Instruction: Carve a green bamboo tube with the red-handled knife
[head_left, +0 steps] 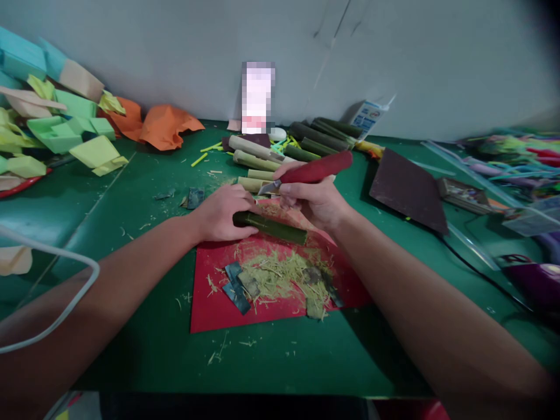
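My left hand [228, 214] is wrapped round one end of a dark green bamboo piece [275, 227], which lies slanted over a red sheet [210, 315]. In my right hand [321, 201] is a knife [317, 168] with a red handle. Its short metal blade points left, above the bamboo and apart from it. Pale shavings [284, 274] and several dark flat scraps [237, 286] are heaped on the near part of the sheet. Behind my hands lie several peeled, pale bamboo pieces [256, 149], partly hidden by my right hand.
Dark unpeeled bamboo pieces [321, 135] lie at the back, near a phone [258, 96] propped against the wall. Folded coloured papers [65, 122] fill the left. A dark board [406, 189] and a cable [476, 271] sit at right. A white cord [94, 271] crosses my left arm.
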